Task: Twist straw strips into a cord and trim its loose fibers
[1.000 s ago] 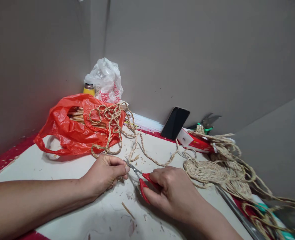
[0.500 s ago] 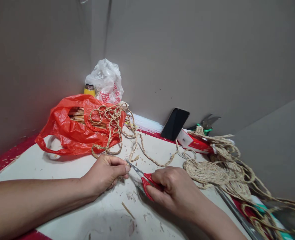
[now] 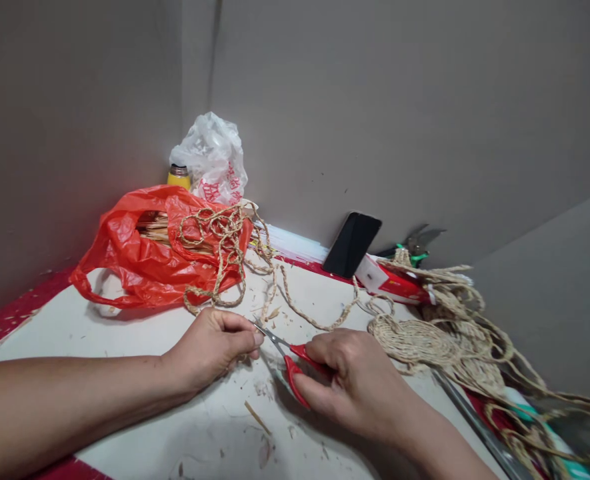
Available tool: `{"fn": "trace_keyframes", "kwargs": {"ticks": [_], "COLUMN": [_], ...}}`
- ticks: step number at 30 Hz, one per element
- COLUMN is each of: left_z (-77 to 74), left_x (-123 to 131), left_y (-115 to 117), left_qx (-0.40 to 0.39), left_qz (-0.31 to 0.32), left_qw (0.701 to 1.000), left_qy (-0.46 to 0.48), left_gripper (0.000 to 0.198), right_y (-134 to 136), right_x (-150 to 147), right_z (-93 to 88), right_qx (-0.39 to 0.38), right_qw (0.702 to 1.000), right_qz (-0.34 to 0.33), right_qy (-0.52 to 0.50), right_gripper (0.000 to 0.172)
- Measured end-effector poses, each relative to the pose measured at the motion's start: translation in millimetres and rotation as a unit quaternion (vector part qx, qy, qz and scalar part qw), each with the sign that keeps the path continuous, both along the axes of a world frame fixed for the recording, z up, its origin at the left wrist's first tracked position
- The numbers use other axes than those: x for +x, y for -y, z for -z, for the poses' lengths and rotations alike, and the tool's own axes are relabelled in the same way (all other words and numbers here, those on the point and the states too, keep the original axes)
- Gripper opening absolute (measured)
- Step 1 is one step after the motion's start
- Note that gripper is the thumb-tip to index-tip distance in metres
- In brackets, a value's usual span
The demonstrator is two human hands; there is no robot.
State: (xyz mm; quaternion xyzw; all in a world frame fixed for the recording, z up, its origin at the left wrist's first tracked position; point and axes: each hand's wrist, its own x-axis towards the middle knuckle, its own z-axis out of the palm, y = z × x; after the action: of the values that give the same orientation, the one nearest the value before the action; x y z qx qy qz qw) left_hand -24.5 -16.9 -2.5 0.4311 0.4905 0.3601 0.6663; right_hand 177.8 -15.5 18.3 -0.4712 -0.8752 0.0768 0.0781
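My left hand [image 3: 219, 343] is closed in a pinch above the table. What sits between its thumb and fingers is hidden. My right hand [image 3: 355, 370] grips red-handled scissors [image 3: 295, 357], its thumb and fingers in the loops, which stand apart. The blade tips touch or nearly touch my left fingertips. Just beyond those tips ends the visible part of a thin braided straw rope [image 3: 299, 315]. More of this rope lies tangled over a red plastic bag [image 3: 135, 267], with flat straw strips [image 3: 155, 227] showing inside the bag.
A phone [image 3: 352, 245] leans on the wall beside a red and white box [image 3: 392, 283]. Pliers [image 3: 419, 245] are behind it. Coiled rope [image 3: 415, 340] fills the right side. A white plastic bag [image 3: 215, 157] and a yellow bottle [image 3: 179, 177] stand at the back. Straw scraps [image 3: 258, 418] litter the white tabletop.
The scissors' handles and my right hand have shifted very slightly, with the blade tips still at my left fingertips. The left hand holds its pinch. The view has moved a little.
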Motion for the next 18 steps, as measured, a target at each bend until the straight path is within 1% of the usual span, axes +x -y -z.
{"fn": "trace_keyframes", "kwargs": {"ticks": [5,8,10,11,12,14,15,17,18], "left_z": [-0.9,1.2,3.2,4.3,5.3,7.3,8.3,9.9,10.5], "left_x": [0.0,-0.3,-0.7,-0.9,-1.1,-1.5,-1.7,-2.1,-2.2], "left_y": [0.0,-1.3,-2.3,-2.7,-3.0,-3.3,-3.1,-1.9,-0.8], "left_qx": [-0.004,-0.013,-0.015,-0.014,-0.012,0.0,0.009,0.033,0.05], "left_qz": [-0.005,-0.012,-0.014,-0.015,-0.015,-0.013,-0.01,0.003,0.016], "left_qw": [1.0,1.0,0.999,0.999,0.999,0.999,0.999,0.998,0.998], "left_qy": [0.003,0.017,0.028,0.032,0.036,0.042,0.044,0.046,0.044], "left_gripper": [0.024,0.023,0.024,0.025,0.026,0.028,0.029,0.031,0.032], "right_y": [-1.6,-4.5,-7.7,-9.7,-11.6,-15.0,-16.1,-16.8,-16.4], "right_x": [4.6,6.7,7.4,7.2,6.4,2.4,-0.8,-9.2,-13.9], "right_z": [-1.1,0.4,3.9,6.2,8.8,13.8,15.9,18.7,19.3], "right_qx": [-0.042,-0.072,-0.116,-0.147,-0.18,-0.243,-0.266,-0.298,-0.311], "right_qw": [0.998,0.995,0.988,0.979,0.967,0.926,0.899,0.835,0.802], "right_qz": [-0.016,-0.011,0.0,0.007,0.017,0.046,0.067,0.114,0.139], "right_qy": [-0.046,-0.067,-0.105,-0.138,-0.181,-0.286,-0.341,-0.447,-0.49], "right_gripper": [0.029,0.031,0.032,0.032,0.033,0.038,0.041,0.044,0.043]}}
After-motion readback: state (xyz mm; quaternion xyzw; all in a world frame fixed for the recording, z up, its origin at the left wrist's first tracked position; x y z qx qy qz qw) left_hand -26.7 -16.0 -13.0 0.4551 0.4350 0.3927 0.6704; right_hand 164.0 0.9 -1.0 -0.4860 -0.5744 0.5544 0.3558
